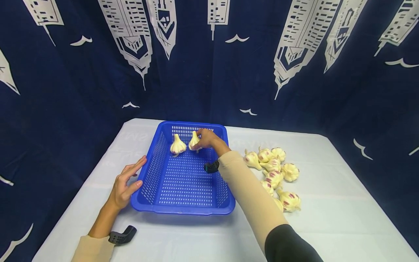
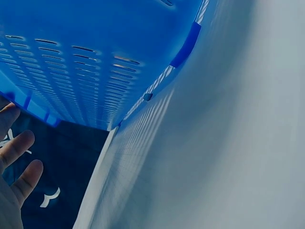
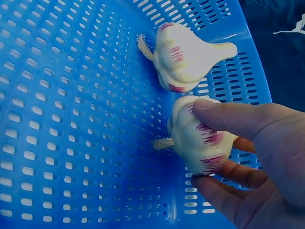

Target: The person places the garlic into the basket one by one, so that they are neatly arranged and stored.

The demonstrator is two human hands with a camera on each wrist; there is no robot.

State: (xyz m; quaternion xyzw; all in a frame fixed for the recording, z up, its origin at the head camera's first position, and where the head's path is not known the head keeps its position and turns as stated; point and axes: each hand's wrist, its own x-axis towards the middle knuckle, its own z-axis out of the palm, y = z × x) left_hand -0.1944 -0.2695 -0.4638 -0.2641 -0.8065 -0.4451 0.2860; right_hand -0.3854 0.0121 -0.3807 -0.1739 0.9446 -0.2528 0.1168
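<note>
My right hand point(image 1: 208, 140) is inside the blue plastic basket point(image 1: 183, 209), near its far wall. Between thumb and fingers it grips a garlic bulb point(image 3: 200, 136), cream with purple streaks and a tuft of dry roots. A second garlic bulb point(image 3: 183, 57) stands beside it in the basket, neck up in the head view. My left hand point(image 1: 124, 183) is at the basket's left side, fingers extended, fingertips by the rim. In the left wrist view its fingers point(image 2: 28, 176) look straight and spread; whether they press the rim is hard to tell.
On the white table point(image 1: 327, 225), right of the basket, lies a loose cluster of several garlic bulbs point(image 1: 273, 177), partly hidden by my right forearm. A dark blue curtain point(image 1: 209, 91) with white building prints hangs behind the table. Black wrist devices point(image 1: 122, 235) sit on both wrists.
</note>
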